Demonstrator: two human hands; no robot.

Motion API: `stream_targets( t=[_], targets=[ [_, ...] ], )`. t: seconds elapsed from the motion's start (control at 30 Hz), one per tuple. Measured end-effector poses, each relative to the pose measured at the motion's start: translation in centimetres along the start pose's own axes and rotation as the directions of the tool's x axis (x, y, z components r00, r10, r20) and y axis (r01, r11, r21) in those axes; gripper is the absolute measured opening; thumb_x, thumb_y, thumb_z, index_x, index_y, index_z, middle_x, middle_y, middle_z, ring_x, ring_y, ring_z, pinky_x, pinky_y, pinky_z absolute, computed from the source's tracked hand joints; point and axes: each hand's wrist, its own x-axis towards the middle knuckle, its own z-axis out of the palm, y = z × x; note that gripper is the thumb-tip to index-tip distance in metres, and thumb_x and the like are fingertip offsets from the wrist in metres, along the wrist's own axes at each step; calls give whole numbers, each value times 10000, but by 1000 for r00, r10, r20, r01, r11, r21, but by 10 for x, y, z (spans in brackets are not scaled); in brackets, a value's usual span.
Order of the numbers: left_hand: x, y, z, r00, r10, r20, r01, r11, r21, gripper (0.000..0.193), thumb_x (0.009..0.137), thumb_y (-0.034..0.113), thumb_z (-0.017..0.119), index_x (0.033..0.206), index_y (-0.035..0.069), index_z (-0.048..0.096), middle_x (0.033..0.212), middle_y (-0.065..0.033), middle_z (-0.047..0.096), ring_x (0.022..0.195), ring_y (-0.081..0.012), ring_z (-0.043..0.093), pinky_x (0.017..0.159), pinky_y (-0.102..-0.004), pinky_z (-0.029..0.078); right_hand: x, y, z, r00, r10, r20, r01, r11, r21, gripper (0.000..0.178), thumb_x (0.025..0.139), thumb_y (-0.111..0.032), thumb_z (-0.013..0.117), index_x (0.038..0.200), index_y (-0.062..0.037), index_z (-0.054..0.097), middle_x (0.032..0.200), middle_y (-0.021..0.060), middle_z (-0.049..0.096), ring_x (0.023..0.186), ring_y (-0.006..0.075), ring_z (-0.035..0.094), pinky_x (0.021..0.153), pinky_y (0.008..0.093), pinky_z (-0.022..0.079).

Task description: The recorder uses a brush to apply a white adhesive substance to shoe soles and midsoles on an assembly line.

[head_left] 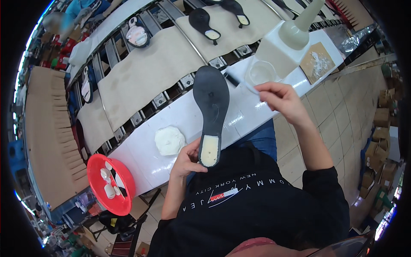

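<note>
A black shoe sole (210, 96) with a cream heel inset stands over the white table's edge, toe pointing away. My left hand (187, 161) is closed on its heel end, thumb along the near edge. My right hand (283, 101) pinches the pale handle of a brush (232, 79), whose dark bristles hang just right of the sole's toe, apart from it. Beside the brush is a clear plastic cup (262, 72). To the left of the sole lies a white crumpled wad (169, 140), possibly cloth.
A conveyor with beige mats (141, 68) runs beyond the table, carrying several soles (204, 25) and sandals (137, 33). A pale tapered container (295, 34) stands at right, near a tan board (317, 63) with white residue. A red basin (132, 184) holds white pieces.
</note>
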Motion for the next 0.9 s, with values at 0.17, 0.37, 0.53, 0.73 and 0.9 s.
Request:
stream_targets(
  t=[0.17,0.37,0.53,0.73,0.9],
  targets=[
    [-2,-2,-3,999,-43,9,43,999,10,1011,465,0,845,1370,-88,403,1172,-131,619,1065,-220,615,918,-366,491,21,27,32,955,-265,132,292,769,-568,148,822,-131,678,958,-111,731,758,34,614,606,180,574,553,281,439],
    [-6,-2,-10,997,-40,60,40,999,1,998,503,4,842,1388,-91,390,1236,-100,596,1118,-168,574,986,-289,404,73,21,33,877,-479,39,330,542,-773,140,804,-109,692,938,-124,730,792,49,613,666,212,611,596,318,476],
    [-8,-2,-12,998,-20,58,19,1000,7,981,512,14,842,1381,-92,400,1227,-103,602,1104,-169,581,977,-286,405,98,20,30,837,-546,31,351,493,-796,112,801,-140,698,900,-176,734,798,7,620,671,210,626,590,339,476],
    [-9,-2,-9,999,-51,-18,52,998,20,1034,407,27,834,1352,-99,435,1196,-124,623,1087,-193,608,983,-290,414,62,29,37,816,-562,133,456,485,-746,163,773,-41,704,919,-110,728,777,41,604,630,177,599,547,283,462],
    [-10,-1,-6,999,-11,45,9,999,41,975,508,18,828,1381,-84,406,1224,-105,602,1114,-171,574,987,-294,392,17,32,51,822,-551,144,481,537,-693,180,760,-7,705,918,-94,725,760,51,590,610,183,593,527,281,446]
  ],
)
